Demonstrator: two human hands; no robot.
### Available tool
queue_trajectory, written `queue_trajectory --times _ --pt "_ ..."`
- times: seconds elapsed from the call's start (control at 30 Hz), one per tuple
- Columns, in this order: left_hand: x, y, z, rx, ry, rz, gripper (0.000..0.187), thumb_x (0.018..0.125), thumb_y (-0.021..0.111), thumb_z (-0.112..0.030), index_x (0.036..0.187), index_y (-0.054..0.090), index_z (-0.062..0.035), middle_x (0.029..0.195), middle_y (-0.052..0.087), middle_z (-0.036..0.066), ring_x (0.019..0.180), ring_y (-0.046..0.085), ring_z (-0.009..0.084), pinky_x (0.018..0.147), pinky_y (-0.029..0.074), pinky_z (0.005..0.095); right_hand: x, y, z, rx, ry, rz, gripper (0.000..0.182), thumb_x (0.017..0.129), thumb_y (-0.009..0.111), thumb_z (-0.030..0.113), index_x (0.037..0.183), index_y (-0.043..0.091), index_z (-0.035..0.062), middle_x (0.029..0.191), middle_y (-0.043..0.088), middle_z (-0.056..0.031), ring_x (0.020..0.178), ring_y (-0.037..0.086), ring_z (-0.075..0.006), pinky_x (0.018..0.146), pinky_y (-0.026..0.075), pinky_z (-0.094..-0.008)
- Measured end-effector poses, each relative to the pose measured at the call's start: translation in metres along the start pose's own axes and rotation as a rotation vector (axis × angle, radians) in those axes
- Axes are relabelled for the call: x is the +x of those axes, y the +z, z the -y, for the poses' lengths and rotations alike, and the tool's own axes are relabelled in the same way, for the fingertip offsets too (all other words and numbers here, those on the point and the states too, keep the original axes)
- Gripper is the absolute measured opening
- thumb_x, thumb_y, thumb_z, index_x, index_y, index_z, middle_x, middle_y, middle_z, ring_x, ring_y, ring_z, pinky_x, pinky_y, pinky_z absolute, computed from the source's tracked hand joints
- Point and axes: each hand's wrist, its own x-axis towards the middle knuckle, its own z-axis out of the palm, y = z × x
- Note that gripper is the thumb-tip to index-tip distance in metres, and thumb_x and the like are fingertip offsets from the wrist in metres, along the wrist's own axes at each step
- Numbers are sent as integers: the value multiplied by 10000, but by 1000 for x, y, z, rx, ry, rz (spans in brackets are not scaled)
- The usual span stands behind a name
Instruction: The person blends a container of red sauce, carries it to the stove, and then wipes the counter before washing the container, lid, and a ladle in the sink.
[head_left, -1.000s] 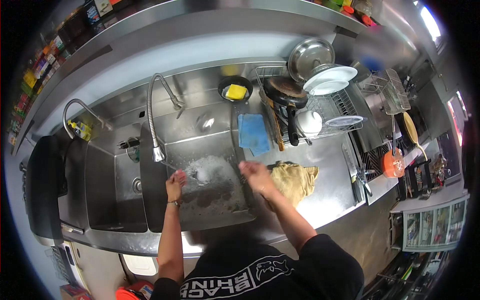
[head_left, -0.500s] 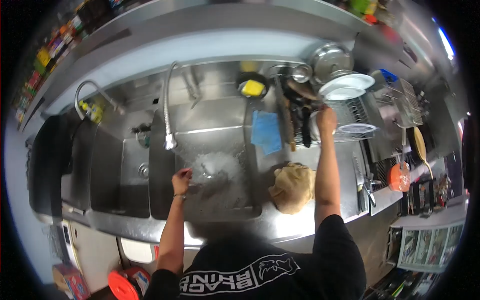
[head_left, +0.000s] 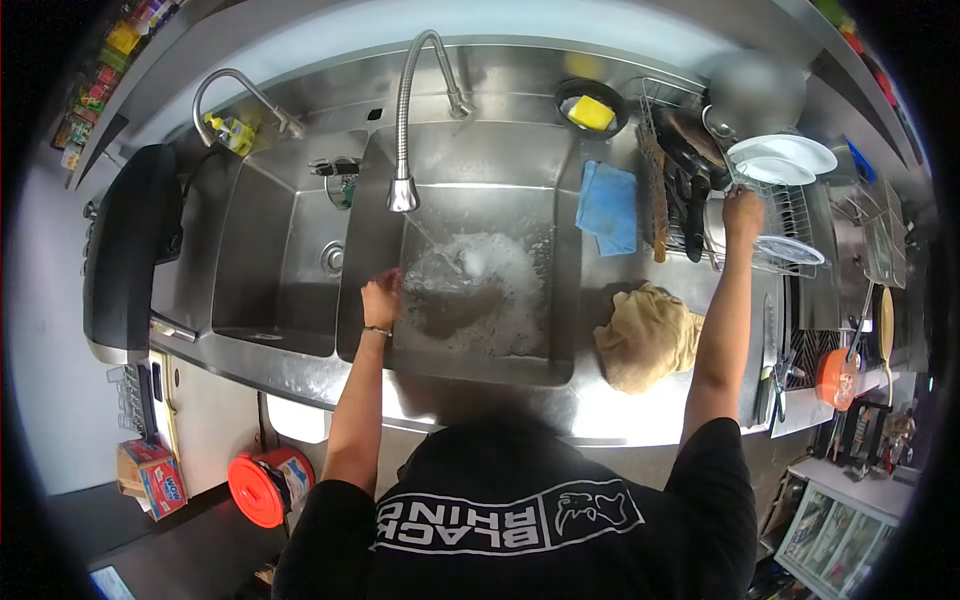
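Note:
Above the left edge of the large sink basin (head_left: 480,150) is my left hand (head_left: 381,300), its fingers curled and slightly blurred, with nothing visible in them. Water runs from the flexible faucet (head_left: 403,190) onto foamy water (head_left: 475,260) beside that hand. My right hand (head_left: 743,216) reaches into the wire dish rack (head_left: 795,205), its fingers closed beside a white bowl (head_left: 714,222). What they grip is hidden. White plates (head_left: 785,157) stand just behind it, and a black-handled pan (head_left: 692,150) lies to its left. A patterned white plate (head_left: 790,250) leans at the front right.
A blue cloth (head_left: 607,208) and a crumpled tan cloth (head_left: 650,338) lie on the counter right of the basin. A yellow sponge (head_left: 592,113) sits in a dark bowl (head_left: 570,95). Knives (head_left: 768,345) lie near the right edge. A smaller sink (head_left: 285,270) is at left.
The camera view has shifted, so the scene sits further right and higher. My right hand stays at the rack by the white bowl. My left hand remains near the basin's left side.

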Motion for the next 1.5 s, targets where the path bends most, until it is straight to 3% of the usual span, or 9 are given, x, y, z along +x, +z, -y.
queue_trajectory --times 0.17,0.37,0.5,0.67,0.8,1.1,1.17,1.3,1.5 --pt "14 -42 -2 365 347 -303 293 767 601 -123 1051 562 -62 940 580 132 950 539 354 741 459 442 -40 -53 41 111 -515 -505 225 796 572 201 957 637 56 917 635 -131 781 610 -324 710 480 -408" --pt "25 -46 60 505 -93 -69 446 841 519 -308 1191 403 -59 978 568 217 923 538 404 748 460 458 -174 -70 183 869 -604 675 209 808 569 169 985 635 79 865 647 -119 738 633 -222 671 483 -320" --pt "28 -57 56 386 -223 102 358 888 415 -353 1109 418 -72 934 584 230 868 563 411 753 444 493 -224 4 269 779 -973 822 250 814 565 237 964 634 49 897 636 -170 887 606 -302 772 456 -356" --pt "23 -57 68 378 -62 7 258 906 386 -297 1021 451 -75 927 588 194 918 542 403 782 416 523 -235 94 342 679 -832 1204 378 849 531 319 963 594 -37 995 596 -237 921 596 -302 782 470 -358" --pt "26 -54 70 376 -30 -17 269 902 419 -238 1060 450 -23 1016 546 209 953 516 384 739 447 484 -271 35 348 748 -531 1650 479 895 451 391 984 578 -62 937 627 -154 845 619 -231 767 504 -318" --pt "26 -58 63 359 -76 23 268 894 415 -237 1095 469 -69 1056 565 111 1042 495 308 821 432 500 -281 55 358 955 -340 1588 415 886 477 340 929 599 -54 871 640 -138 790 627 -205 721 506 -290" --pt "27 -57 63 350 -74 36 260 893 416 -235 1082 469 -64 1056 565 107 1037 497 306 814 438 493 -308 48 361 734 -801 1600 386 900 465 310 947 600 -49 920 637 -146 860 608 -209 796 480 -300" --pt "28 -57 64 364 -80 34 240 894 411 -228 1055 465 -58 1067 564 105 1041 494 311 802 443 481 -352 42 366 610 -731 1719 431 894 483 358 977 598 -48 969 636 -147 863 616 -216 769 489 -298" --pt "27 -59 59 350 -104 55 243 899 397 -227 1071 461 -68 1084 559 113 1050 490 325 828 428 480 -271 53 351 1120 -350 1699 359 892 477 306 1004 579 -20 953 633 -136 862 621 -215 766 497 -294"
